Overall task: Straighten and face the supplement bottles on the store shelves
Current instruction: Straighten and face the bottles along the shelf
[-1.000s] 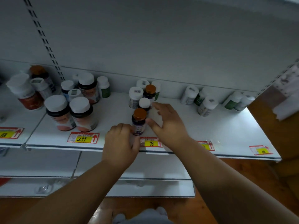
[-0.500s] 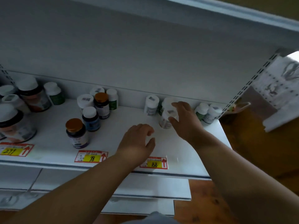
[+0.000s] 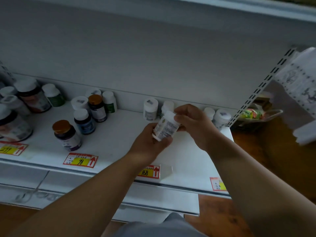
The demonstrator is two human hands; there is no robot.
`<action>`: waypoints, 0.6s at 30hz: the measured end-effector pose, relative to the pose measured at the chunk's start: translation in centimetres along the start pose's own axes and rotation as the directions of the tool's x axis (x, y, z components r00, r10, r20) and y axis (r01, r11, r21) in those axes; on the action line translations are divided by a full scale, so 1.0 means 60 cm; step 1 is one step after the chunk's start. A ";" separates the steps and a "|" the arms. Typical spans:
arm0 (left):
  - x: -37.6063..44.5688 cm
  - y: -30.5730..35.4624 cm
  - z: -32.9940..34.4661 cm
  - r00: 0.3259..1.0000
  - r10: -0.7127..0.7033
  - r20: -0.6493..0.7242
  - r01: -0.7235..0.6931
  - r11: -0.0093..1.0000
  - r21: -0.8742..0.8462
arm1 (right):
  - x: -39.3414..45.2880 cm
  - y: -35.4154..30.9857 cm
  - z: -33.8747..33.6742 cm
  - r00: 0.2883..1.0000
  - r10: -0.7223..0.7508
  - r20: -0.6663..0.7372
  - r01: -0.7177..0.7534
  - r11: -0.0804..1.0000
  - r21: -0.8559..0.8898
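your two hands hold one white bottle [image 3: 165, 127] tilted above the shelf [image 3: 188, 156] at centre: left hand [image 3: 150, 144] grips its base, right hand [image 3: 193, 124] pinches the cap. it looks light, stiff and smooth, so take the body. about fifteen more bottles stand from 9 to 2 o'clock.

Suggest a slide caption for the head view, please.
Both hands hold a tilted white bottle above the shelf.
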State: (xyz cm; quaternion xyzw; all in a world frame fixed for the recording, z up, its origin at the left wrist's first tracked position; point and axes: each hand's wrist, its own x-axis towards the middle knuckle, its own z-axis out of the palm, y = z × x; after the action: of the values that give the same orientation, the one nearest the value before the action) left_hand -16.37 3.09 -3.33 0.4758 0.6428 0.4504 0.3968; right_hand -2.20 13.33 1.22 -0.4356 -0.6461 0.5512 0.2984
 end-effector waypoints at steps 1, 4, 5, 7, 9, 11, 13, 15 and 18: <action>-0.007 0.000 -0.004 1.000 -0.016 0.021 0.018 0.996 -0.091 | -0.008 -0.006 0.002 0.999 0.014 0.031 -0.017 0.992 0.127; -0.030 -0.001 -0.021 1.000 -0.021 0.001 0.021 0.987 -0.160 | -0.036 -0.021 0.013 0.998 -0.005 0.070 -0.008 0.984 0.180; -0.036 -0.002 -0.027 0.999 0.001 -0.042 -0.005 0.994 -0.106 | -0.043 -0.026 0.022 0.997 -0.023 0.073 0.015 0.994 0.111; -0.049 -0.002 -0.042 0.990 0.059 -0.130 -0.060 0.998 -0.005 | -0.060 -0.035 0.048 0.996 -0.066 0.067 0.073 0.992 -0.102; -0.062 -0.005 -0.066 0.984 0.111 -0.140 -0.105 0.993 0.048 | -0.076 -0.048 0.080 0.996 -0.091 -0.002 0.088 0.972 -0.218; -0.076 -0.008 -0.098 0.991 0.123 -0.051 -0.121 0.992 0.040 | -0.092 -0.064 0.107 0.994 -0.094 -0.061 0.083 0.983 -0.166; -0.090 -0.017 -0.133 0.991 0.106 0.082 -0.103 0.994 -0.034 | -0.108 -0.075 0.133 0.997 -0.054 -0.058 0.054 0.998 -0.013; -0.105 -0.029 -0.159 0.984 0.095 0.151 -0.077 0.990 -0.122 | -0.123 -0.078 0.158 0.999 -0.033 -0.035 0.036 0.994 0.108; -0.128 -0.046 -0.185 0.991 0.102 0.092 -0.090 0.988 -0.123 | -0.139 -0.076 0.205 0.997 -0.065 -0.047 0.065 0.998 -0.002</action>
State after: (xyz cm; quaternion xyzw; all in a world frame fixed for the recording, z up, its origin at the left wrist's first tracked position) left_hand -25.72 -6.98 -2.22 0.5035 0.5710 0.4825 0.4333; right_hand -10.22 0.30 3.82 -0.4273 -0.6528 0.5307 0.3311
